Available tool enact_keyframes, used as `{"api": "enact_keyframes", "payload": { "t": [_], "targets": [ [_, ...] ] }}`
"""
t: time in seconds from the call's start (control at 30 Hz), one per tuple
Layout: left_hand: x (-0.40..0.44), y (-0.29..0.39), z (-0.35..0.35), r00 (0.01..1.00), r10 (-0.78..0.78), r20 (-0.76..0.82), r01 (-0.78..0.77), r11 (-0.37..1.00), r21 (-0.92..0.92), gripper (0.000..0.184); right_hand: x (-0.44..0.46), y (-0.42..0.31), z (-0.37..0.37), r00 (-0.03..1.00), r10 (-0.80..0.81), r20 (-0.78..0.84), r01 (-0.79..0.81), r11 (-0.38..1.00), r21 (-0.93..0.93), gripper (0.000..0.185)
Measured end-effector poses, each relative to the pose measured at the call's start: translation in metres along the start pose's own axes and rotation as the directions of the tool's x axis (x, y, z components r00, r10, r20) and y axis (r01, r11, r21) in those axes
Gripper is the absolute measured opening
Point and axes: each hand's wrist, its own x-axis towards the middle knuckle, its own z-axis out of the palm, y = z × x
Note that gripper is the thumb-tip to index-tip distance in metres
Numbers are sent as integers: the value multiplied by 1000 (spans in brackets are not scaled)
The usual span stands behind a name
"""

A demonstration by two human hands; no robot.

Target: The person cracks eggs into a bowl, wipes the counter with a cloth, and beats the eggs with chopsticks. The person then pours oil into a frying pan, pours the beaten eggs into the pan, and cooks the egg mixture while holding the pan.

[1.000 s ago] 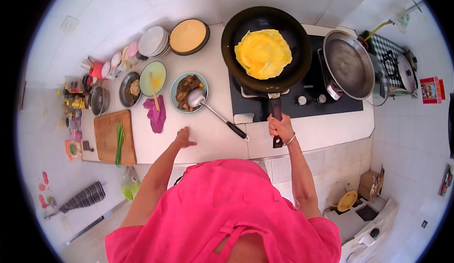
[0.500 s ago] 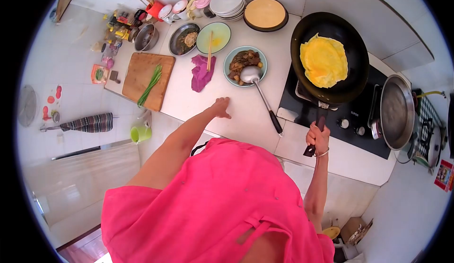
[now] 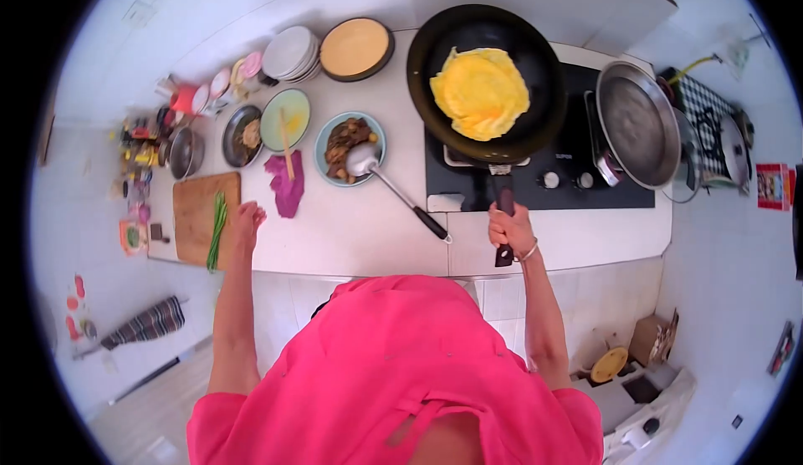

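Note:
My right hand (image 3: 512, 229) is closed around the dark handle of a black frying pan (image 3: 544, 126). A round yellow egg sheet (image 3: 480, 93) lies inside the pan, left of its middle. The pan is over the left side of the black stove (image 3: 577, 193). Beside the right edge of the wooden cutting board (image 3: 192, 214), my left hand (image 3: 248, 221) has its fingers loosely apart and holds nothing. Green stalks (image 3: 217, 231) lie on that board. A purple cloth (image 3: 287, 187) is just right of my left hand.
A ladle (image 3: 410, 200) rests in a bowl of brown food (image 3: 351, 135), its handle across the counter. Chopsticks (image 3: 288, 147) lie over a pale green bowl (image 3: 276, 135). Stacked plates (image 3: 288, 51) stand behind. A steel wok (image 3: 640, 122) sits on the stove's right side.
My left hand has moved left across the counter, past the purple cloth, to the cutting board. My right hand keeps hold of the pan handle. The camera view has shifted and turned.

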Motion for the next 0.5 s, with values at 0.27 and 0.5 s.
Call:
{"api": "enact_keyframes", "payload": {
  "t": [0.27, 0.5],
  "targets": [
    [-67, -34, 48, 986, -146, 81, 136, 984, 115, 13, -15, -6, 10, 999, 45, 12, -45, 999, 23, 11],
    [-95, -56, 94, 935, -224, 275, 120, 929, 350, 15, -24, -7, 17, 998, 45, 47, -45, 999, 16, 11]
  ]
}}
